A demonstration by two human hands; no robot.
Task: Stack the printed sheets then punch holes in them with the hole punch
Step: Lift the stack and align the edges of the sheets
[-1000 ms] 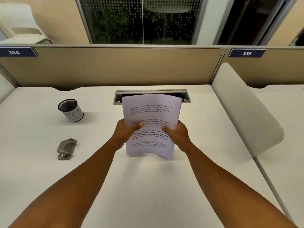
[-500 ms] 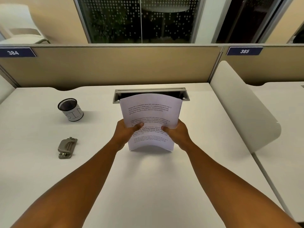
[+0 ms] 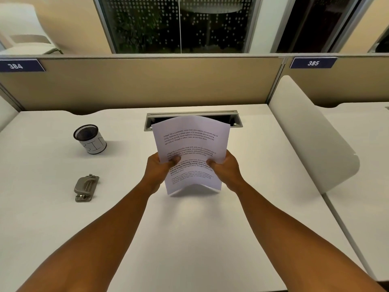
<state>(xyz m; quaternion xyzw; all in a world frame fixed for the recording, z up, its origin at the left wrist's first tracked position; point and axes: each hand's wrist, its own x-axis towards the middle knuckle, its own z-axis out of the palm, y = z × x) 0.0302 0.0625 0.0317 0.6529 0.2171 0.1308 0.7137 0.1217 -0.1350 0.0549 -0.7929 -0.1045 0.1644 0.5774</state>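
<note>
From the head view, the left hand [image 3: 159, 168] and the right hand [image 3: 226, 169] each pinch a side of the printed sheets [image 3: 190, 148], held upright in the middle of the white desk [image 3: 189, 239]. The bottom edge may touch the desk. The hole punch [image 3: 85, 188] lies at nine o'clock, a mesh cup [image 3: 90, 139] at ten.

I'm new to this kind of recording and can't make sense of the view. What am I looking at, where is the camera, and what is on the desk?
There is no robot here: a person wears a wide-angle camera on the head, looking forward and down, so you see their own arms. The left hand and right hand grip the printed sheets by the side edges, standing upright with the bottom edge near the white desk. Lying at left is the metal hole punch, untouched, and farther back a mesh cup marked BIN.
</note>
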